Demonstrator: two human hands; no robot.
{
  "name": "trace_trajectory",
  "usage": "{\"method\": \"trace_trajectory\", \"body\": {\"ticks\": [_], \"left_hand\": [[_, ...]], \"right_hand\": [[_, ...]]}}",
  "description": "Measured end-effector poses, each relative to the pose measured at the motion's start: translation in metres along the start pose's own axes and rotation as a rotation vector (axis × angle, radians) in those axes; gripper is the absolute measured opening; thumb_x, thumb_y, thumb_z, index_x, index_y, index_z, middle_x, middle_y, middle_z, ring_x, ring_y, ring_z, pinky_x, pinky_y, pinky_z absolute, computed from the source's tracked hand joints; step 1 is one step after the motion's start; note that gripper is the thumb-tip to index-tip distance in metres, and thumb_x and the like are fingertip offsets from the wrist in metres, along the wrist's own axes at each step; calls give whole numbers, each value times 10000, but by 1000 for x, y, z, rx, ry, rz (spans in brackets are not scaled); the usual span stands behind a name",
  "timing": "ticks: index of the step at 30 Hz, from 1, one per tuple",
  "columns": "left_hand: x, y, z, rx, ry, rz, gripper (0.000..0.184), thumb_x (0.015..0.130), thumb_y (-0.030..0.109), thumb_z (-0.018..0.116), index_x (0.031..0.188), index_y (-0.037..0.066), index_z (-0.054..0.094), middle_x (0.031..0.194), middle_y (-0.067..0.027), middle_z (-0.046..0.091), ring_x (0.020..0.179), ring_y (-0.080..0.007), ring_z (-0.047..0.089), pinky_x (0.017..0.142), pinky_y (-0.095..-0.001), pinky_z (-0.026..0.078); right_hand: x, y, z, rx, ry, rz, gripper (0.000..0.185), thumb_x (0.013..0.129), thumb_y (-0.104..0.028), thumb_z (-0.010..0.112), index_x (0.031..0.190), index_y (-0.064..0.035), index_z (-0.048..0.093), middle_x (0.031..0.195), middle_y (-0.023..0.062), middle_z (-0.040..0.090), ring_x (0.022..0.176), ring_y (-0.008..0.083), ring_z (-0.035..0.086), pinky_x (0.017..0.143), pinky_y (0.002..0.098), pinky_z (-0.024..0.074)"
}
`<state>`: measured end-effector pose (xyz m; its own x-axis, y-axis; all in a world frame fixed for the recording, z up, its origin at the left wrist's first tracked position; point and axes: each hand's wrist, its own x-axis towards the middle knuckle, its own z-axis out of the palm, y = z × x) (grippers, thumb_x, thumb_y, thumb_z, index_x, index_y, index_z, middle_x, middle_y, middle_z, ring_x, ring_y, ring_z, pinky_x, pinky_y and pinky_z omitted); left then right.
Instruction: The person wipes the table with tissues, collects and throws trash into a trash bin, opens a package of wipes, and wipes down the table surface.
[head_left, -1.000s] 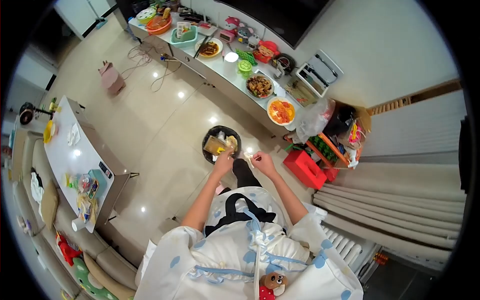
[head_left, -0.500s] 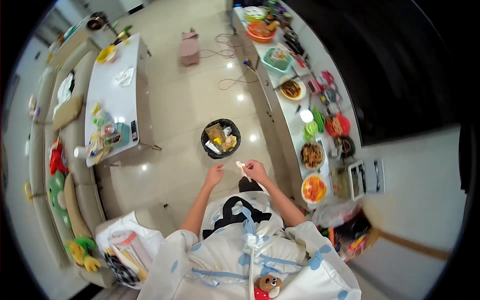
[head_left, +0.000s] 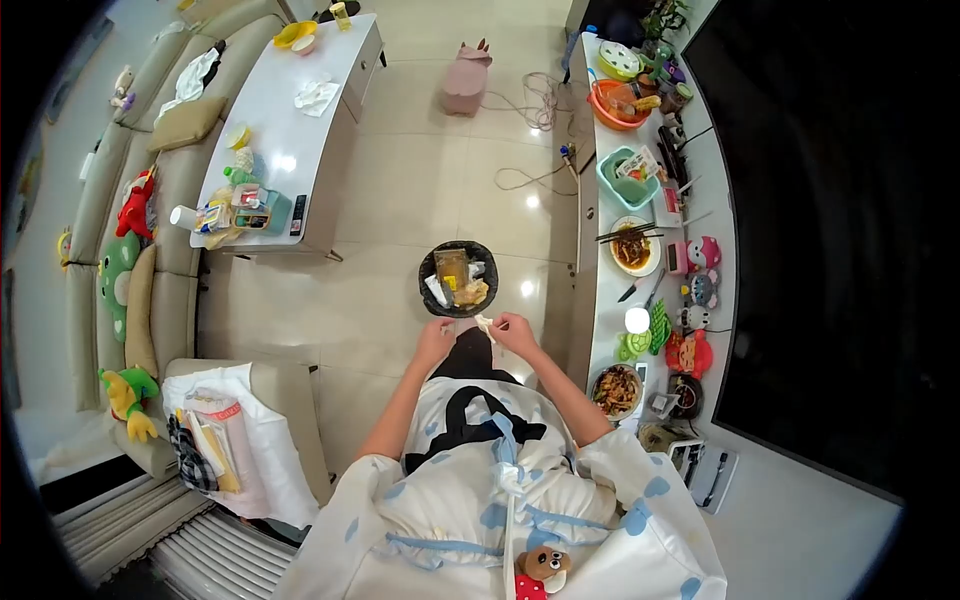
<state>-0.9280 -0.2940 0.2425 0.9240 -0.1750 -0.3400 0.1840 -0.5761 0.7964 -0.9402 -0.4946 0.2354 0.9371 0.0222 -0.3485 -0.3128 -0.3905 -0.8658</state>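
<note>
My right hand (head_left: pixel 515 334) pinches a small, pale, limp piece (head_left: pixel 484 325) that sticks out from the fingertips; I cannot tell what it is. Level with it, a short gap away, my left hand (head_left: pixel 434 340) has its fingers pressed together, and whatever may be between them is too small to name. Just beyond both hands stands a trash bin (head_left: pixel 428 290) with a black liner. Inside it lie a brown, clear-sided package (head_left: pixel 452 268), white scraps and a crumpled yellowish piece (head_left: pixel 472 293).
On the right, a long white cabinet carries a plate of dark food (head_left: pixel 632 248), a bowl of food (head_left: pixel 617 391), a knife (head_left: pixel 630 290) and a green basket (head_left: pixel 628 180). At left are a coffee table (head_left: pixel 275 130) and a sofa (head_left: pixel 175 240). Cables (head_left: pixel 530 105) lie on the floor near a pink stool (head_left: pixel 466 80).
The view has turned, so the room's furniture sits differently in the picture. Both hands now appear slightly higher and closer to the bin; the pale piece stays in my right hand.
</note>
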Motion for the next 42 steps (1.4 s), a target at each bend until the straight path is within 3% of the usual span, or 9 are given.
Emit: {"method": "trace_trajectory", "body": {"ticks": [12, 25, 29, 30, 31, 34, 38, 41, 42], "left_hand": [[102, 14, -7, -95, 62, -14, 264, 712, 58, 537, 960, -16, 587, 937, -186, 604, 879, -292, 581, 774, -340, 457], [297, 5, -77, -72, 9, -127, 301, 746, 125, 513, 1017, 9, 575, 946, -178, 607, 880, -277, 587, 772, -343, 455], [317, 29, -111, -332, -12, -269, 294, 770, 142, 515, 1026, 11, 574, 917, -133, 619, 819, -204, 598, 714, -311, 466], [328, 10, -108, -306, -22, -243, 259, 809, 163, 531, 1039, 49, 571, 932, -68, 617, 832, -155, 572, 739, -286, 450], [333, 6, -112, -323, 6, -258, 259, 809, 163, 531, 1039, 49, 571, 932, -68, 617, 832, -155, 572, 739, -286, 450], [351, -4, -131, -520, -78, -445, 256, 801, 181, 558, 1047, 110, 556, 862, 15, 589, 728, -83, 520, 601, -224, 409], [385, 9, -156, -610, -16, -579, 285, 802, 226, 544, 1056, 97, 544, 833, 22, 594, 710, -86, 527, 608, -231, 414], [425, 19, -168, -670, 38, -615, 289, 814, 221, 521, 1072, 93, 541, 843, 12, 598, 724, -87, 539, 606, -236, 418], [445, 9, -157, -790, 172, -599, 270, 796, 148, 493, 1012, 9, 576, 801, -53, 598, 658, -125, 560, 563, -260, 456]], "right_hand": [[102, -29, -27, -92, -88, -14, 162, 718, -163, 630, 743, -6, 598, 652, 63, 612, 588, 121, 590, 555, 253, 468], [290, -118, -45, -127, -95, -21, 154, 725, -146, 622, 733, 5, 591, 628, 56, 596, 587, 117, 580, 552, 250, 460], [340, -133, -44, -124, -121, -81, 154, 728, -143, 623, 733, 7, 592, 630, 43, 588, 579, 96, 557, 546, 241, 451], [352, -142, -46, -91, -163, -48, 154, 732, -147, 623, 728, 5, 594, 634, 38, 586, 575, 87, 541, 540, 236, 442], [367, -144, -46, -104, -194, -59, 154, 732, -147, 623, 728, 5, 594, 634, 38, 586, 575, 87, 541, 540, 236, 442], [418, -153, -45, -127, -263, -111, 139, 736, -137, 628, 722, -4, 588, 633, 20, 571, 571, 67, 499, 523, 225, 410], [492, -174, -35, -98, -349, -179, 139, 743, -132, 622, 727, -1, 582, 625, 4, 555, 568, 66, 491, 520, 222, 405], [544, -202, -37, -183, -419, -171, 192, 720, -181, 636, 744, 8, 610, 659, 73, 616, 619, 105, 573, 588, 252, 458], [562, -211, -38, -183, -470, -170, 186, 726, -182, 641, 749, -1, 606, 661, 52, 604, 609, 94, 550, 575, 245, 446]]}}
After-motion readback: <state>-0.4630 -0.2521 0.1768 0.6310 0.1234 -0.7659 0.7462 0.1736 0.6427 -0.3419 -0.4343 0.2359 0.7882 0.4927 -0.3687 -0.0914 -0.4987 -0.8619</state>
